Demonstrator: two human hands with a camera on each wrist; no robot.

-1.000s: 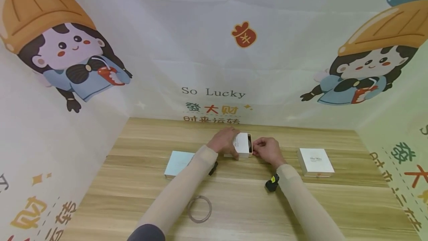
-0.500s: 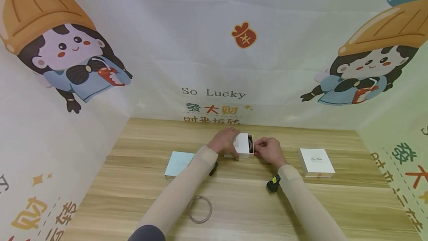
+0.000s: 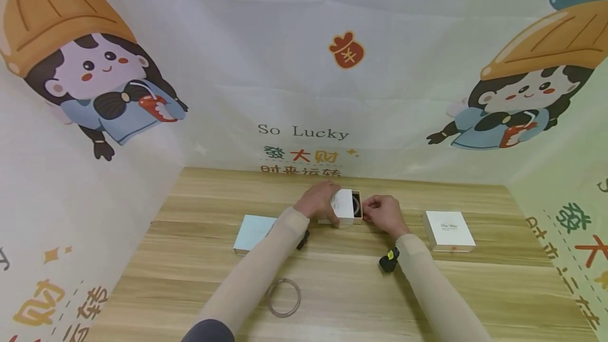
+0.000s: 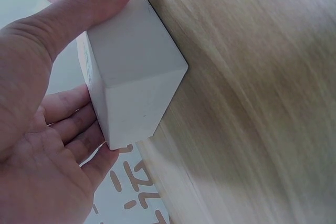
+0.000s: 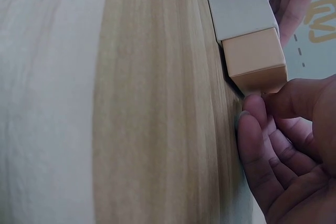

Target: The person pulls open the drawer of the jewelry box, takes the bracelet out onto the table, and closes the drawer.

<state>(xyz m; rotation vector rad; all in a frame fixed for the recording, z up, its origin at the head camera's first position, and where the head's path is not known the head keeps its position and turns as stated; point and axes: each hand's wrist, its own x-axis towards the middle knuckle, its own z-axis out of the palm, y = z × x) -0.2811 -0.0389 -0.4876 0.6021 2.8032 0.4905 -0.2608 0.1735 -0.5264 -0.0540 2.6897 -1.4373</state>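
A white slide-out box [image 3: 344,205] lies near the back of the table. My left hand [image 3: 319,200] grips its white sleeve, thumb on the near side and fingers on the far side, as the left wrist view shows. A tan drawer [image 5: 255,56] sticks partway out of the sleeve's right end. My right hand [image 3: 385,214] pinches at the drawer's outer end between thumb and forefinger; the exact spot pinched is hidden. Inside the drawer's dark opening, part of a ring-shaped bangle shows. A second, pale mauve bangle [image 3: 299,298] lies flat on the table in front.
A light-blue box [image 3: 253,231] sits left of the hands, partly behind the left forearm. To the right stands another white box [image 3: 448,229] with printed lettering. A printed cloth backdrop [image 3: 404,120] rises behind and on both sides of the wooden table [image 3: 361,300].
The drawer has slid farther right out of the sleeve, showing more of the bangle inside. My right hand has shifted slightly right with it; my left hand stays in place.
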